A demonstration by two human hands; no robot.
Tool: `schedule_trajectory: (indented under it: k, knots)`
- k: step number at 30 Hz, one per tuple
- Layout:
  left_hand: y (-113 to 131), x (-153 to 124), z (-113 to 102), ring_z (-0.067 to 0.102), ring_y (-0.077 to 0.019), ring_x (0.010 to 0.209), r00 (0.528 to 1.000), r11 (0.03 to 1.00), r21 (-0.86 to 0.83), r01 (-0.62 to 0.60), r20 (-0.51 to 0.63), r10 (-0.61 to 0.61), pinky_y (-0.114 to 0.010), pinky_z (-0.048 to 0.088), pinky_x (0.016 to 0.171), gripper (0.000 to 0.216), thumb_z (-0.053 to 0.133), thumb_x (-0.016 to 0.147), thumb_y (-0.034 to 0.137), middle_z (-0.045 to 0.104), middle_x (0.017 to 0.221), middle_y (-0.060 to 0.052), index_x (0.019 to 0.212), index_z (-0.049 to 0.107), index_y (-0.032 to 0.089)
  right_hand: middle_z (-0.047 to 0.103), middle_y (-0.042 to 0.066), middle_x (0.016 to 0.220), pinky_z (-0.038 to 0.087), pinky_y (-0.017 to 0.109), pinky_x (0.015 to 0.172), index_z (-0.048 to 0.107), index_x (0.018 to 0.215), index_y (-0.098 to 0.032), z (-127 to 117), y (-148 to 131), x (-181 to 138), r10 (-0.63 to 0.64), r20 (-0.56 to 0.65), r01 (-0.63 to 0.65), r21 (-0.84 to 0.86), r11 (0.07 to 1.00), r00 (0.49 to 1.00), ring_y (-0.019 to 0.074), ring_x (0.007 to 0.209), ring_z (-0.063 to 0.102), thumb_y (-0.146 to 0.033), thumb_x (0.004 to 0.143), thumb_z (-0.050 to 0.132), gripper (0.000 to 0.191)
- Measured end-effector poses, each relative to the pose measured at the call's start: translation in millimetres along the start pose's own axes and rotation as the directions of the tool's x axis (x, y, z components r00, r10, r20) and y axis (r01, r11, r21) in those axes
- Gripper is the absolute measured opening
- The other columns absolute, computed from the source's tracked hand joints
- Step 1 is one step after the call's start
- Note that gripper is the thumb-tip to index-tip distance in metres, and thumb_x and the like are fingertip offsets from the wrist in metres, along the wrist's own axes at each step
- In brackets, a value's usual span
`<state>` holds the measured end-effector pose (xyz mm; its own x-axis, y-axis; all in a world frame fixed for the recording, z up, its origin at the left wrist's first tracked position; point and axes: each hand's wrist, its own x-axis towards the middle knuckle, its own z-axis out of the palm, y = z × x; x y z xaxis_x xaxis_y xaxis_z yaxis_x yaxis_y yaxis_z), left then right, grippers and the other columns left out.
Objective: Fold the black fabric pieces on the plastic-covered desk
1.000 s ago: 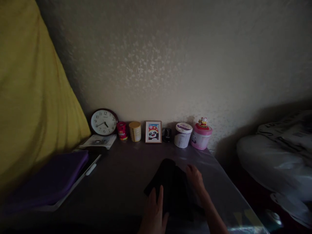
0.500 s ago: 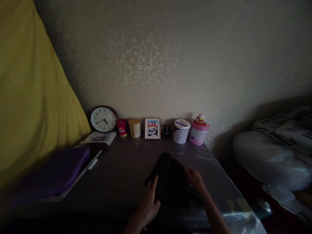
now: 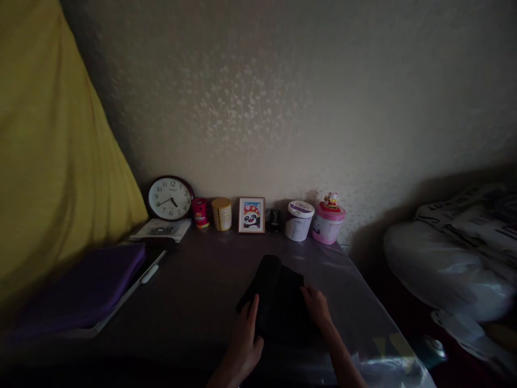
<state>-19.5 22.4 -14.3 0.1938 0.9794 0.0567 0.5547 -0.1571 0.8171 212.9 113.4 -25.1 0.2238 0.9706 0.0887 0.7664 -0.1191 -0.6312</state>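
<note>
A black cloth (image 3: 270, 291), partly folded or rolled over on its left side, lies on the dark table in front of me. What kind of cloth it is cannot be made out in the dim light. At its lower left edge, my left hand (image 3: 244, 342) grips the folded part, the index finger stretched along it and the thumb apart on the near side. My right hand (image 3: 317, 304) pinches the cloth's right edge between thumb and curled fingers. The near part of the cloth blends into the dark tabletop.
Along the wall stand a clock (image 3: 170, 198), a red tub (image 3: 200, 213), a yellow container (image 3: 222, 214), a picture frame (image 3: 251, 215), a white tub (image 3: 299, 221) and a pink tub (image 3: 328, 223). A purple case (image 3: 89, 285) lies left. Plastic bags (image 3: 440, 264) sit beyond the table's right edge.
My right hand has shifted slightly left and down with the cloth's right edge. My left hand keeps its grip in nearly the same place. The view has moved a little.
</note>
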Motion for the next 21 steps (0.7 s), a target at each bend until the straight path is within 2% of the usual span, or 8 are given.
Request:
schedule_trajectory:
  k: [7, 14, 17, 21]
  knots:
    - [8, -1, 1, 0.028, -0.018, 0.13, 0.999, 0.991, 0.124, 0.043, 0.005, -0.044, -0.032, 0.025, 0.107, 0.085, 0.038, 0.064, 0.0, 0.022, 0.144, -0.015, 0.141, 0.007, 0.014, 0.07, 0.009, 0.082, 0.042, 0.027, 0.066, 0.066, 0.081, -0.018, -7, -2, -2, -0.047, -0.058, 0.046, -0.013, 0.999, 0.997, 0.022, 0.08, 0.065, -0.037, 0.081, 0.038, 0.033]
    - [8, -1, 6, 0.027, -0.0208, 0.131, 0.998, 0.971, 0.233, 0.056, -0.009, -0.056, -0.034, 0.027, 0.105, 0.086, 0.039, 0.063, -0.002, 0.021, 0.145, -0.016, 0.141, 0.007, 0.015, 0.068, 0.009, 0.071, 0.042, 0.027, 0.06, 0.065, 0.067, -0.017, -13, -6, 1, 0.018, -0.044, -0.014, 0.08, 0.997, 0.999, 0.0224, 0.071, 0.064, -0.042, 0.076, 0.04, 0.037]
    - [8, -2, 8, 0.027, -0.0224, 0.131, 0.999, 0.955, 0.291, 0.05, -0.009, -0.049, -0.034, 0.026, 0.106, 0.085, 0.039, 0.064, -0.002, 0.019, 0.145, -0.018, 0.141, 0.007, 0.013, 0.068, 0.009, 0.071, 0.042, 0.027, 0.061, 0.066, 0.069, -0.015, -16, -15, 3, 0.0, -0.067, 0.01, 0.149, 0.989, 0.998, 0.0227, 0.071, 0.063, -0.045, 0.075, 0.04, 0.04]
    - [10, -4, 8, 0.024, -0.0251, 0.132, 0.998, 0.93, 0.363, 0.047, 0.011, -0.055, -0.037, 0.026, 0.106, 0.086, 0.041, 0.063, -0.003, 0.017, 0.146, -0.02, 0.141, 0.006, 0.011, 0.069, 0.009, 0.074, 0.043, 0.028, 0.063, 0.067, 0.076, -0.013, -18, -38, 7, -0.083, -0.09, 0.103, 0.245, 0.964, 0.993, 0.0224, 0.072, 0.062, -0.047, 0.074, 0.041, 0.043]
